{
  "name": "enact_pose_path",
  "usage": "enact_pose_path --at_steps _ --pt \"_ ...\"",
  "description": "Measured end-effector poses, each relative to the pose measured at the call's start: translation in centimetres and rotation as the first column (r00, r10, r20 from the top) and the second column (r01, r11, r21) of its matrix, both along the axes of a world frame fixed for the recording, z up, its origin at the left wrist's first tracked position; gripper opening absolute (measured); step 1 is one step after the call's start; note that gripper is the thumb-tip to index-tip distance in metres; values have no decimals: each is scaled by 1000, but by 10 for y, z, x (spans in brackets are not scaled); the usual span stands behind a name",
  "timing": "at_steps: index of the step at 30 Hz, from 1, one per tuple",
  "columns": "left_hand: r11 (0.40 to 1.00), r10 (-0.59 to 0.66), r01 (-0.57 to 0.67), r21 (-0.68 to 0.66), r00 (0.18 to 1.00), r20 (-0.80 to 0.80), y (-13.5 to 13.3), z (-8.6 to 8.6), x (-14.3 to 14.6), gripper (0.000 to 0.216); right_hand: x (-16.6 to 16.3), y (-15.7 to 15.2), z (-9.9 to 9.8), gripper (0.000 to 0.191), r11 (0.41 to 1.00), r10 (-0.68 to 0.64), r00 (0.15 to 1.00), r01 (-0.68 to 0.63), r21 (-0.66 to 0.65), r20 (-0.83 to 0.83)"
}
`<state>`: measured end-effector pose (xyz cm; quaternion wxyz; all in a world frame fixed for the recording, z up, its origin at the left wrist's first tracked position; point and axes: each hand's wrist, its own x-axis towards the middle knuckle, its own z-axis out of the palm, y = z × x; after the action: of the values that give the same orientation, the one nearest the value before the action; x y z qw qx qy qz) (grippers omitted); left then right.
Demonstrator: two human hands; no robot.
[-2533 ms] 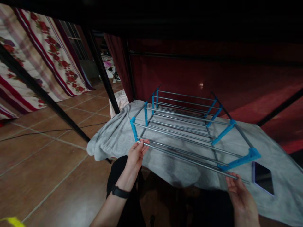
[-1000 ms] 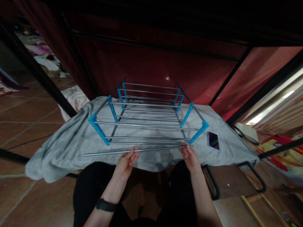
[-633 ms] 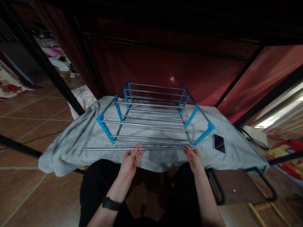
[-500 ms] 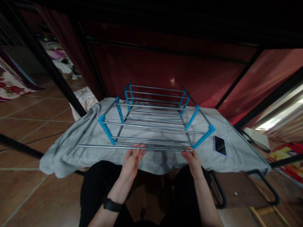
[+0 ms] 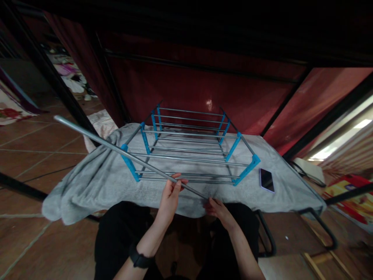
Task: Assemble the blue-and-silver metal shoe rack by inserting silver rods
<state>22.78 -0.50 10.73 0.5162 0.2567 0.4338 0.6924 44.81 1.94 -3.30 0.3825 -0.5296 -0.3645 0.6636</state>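
A long silver metal rod [image 5: 116,149] slants from upper left down to lower right in front of me. My left hand [image 5: 170,193] is closed round the rod near its lower part. My right hand [image 5: 217,208] pinches the rod's lower end. Behind the rod, a rack [image 5: 189,149] of silver bars and blue plastic connectors lies flat on a grey blanket [image 5: 96,181]. A black band is on my left wrist.
A phone [image 5: 266,180] with a dark screen lies on the blanket right of the rack. Red fabric walls and black metal posts [image 5: 62,91] stand behind. Brown tiled floor [image 5: 37,241] spreads to the left. A black tube frame [image 5: 320,227] sits lower right.
The rod lay level along the rack's near edge; now it is pulled off and tilted, left end raised high. My right hand moved down and left with the rod's end.
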Motion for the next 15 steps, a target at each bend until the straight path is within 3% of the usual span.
enact_pose_path --at_steps 5,9,12,15 --pt "990 -99 117 76 973 -207 -6 -1 14 31 -14 -3 1 62 975 221 973 -220 -28 64" --pt "979 -154 196 59 892 -425 -7 0 13 33 -18 -1 2 59 976 211 974 -214 31 82" --pt "959 -171 279 46 700 -693 -6 -1 8 35 -15 3 6 59 989 143 990 -143 43 6" --pt "928 -67 357 110 449 -891 -4 -7 4 34 -11 6 13 58 997 51 994 -45 68 -94"
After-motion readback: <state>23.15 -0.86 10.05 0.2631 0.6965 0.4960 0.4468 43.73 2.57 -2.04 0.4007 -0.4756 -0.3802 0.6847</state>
